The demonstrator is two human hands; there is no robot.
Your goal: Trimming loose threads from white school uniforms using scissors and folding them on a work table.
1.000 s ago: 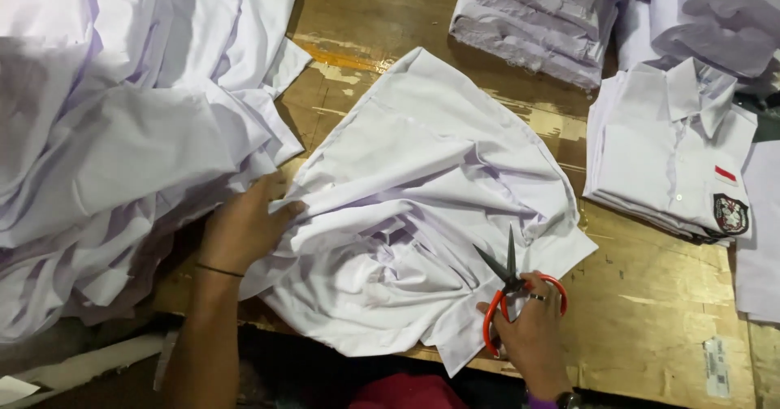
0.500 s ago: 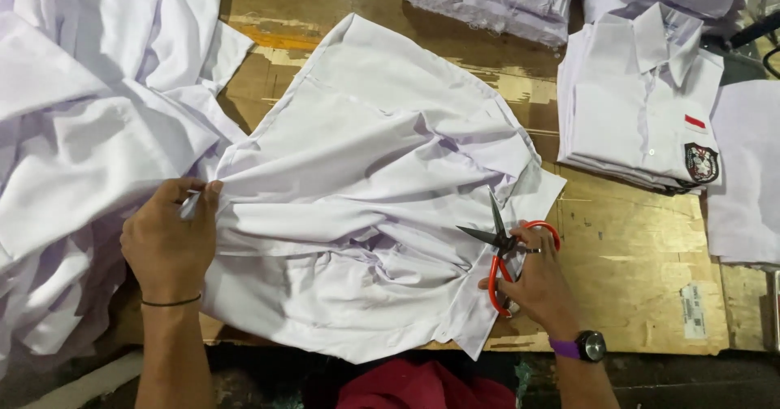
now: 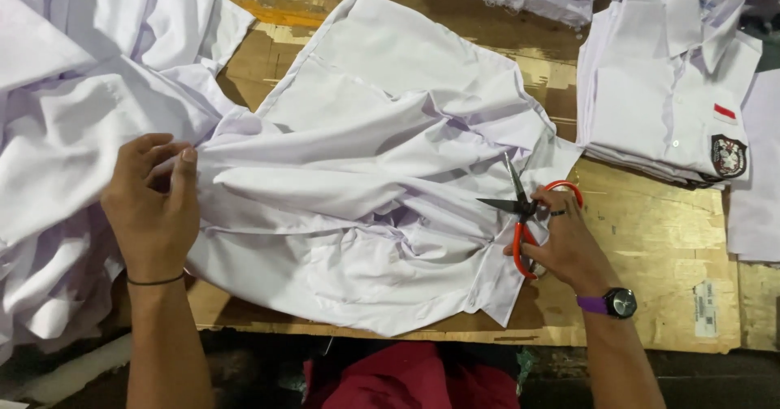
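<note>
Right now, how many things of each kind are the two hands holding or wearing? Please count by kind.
Crumpled white cotton shirt, pinched by the left hand: 1
Red-handled steel scissors, open, in the right hand: 1
Purple-strapped wristwatch: 1
Thin black wrist band: 1
Total: 4

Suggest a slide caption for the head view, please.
Left hand pinches a white shirt; right hand holds open red scissors.

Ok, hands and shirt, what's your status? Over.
Left hand pinching shirt edge. Right hand holding red scissors, blades open at the shirt. Shirt crumpled on table. Nothing blocking.
</note>
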